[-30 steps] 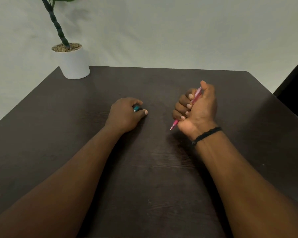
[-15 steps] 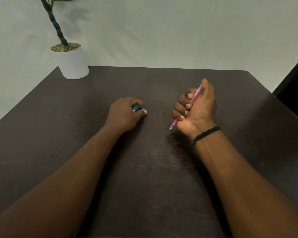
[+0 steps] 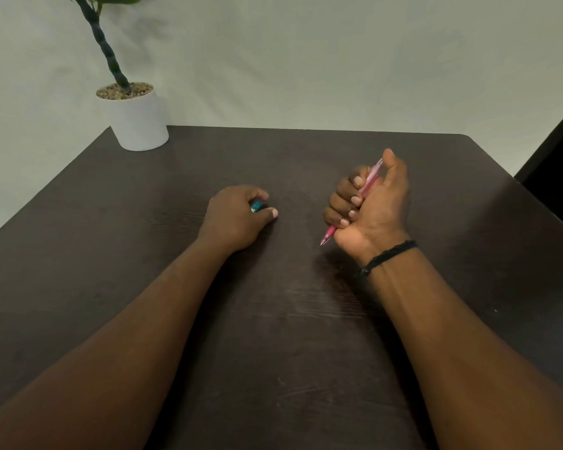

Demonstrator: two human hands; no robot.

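Dark wood-grain table (image 3: 290, 336), pale plain wall (image 3: 338, 60) behind, white potted plant (image 3: 137, 121) far-left corner.

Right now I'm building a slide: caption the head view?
Right hand grips a pink pen, left hand holds a teal object on a dark table.

The right hand (image 3: 374, 209) is being raised very slightly; the pink pen's (image 3: 371, 178) upper end is being lifted with it.

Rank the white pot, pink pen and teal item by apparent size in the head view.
1. white pot
2. pink pen, partly hidden in the right hand
3. teal item, mostly covered by the left hand, so unsure
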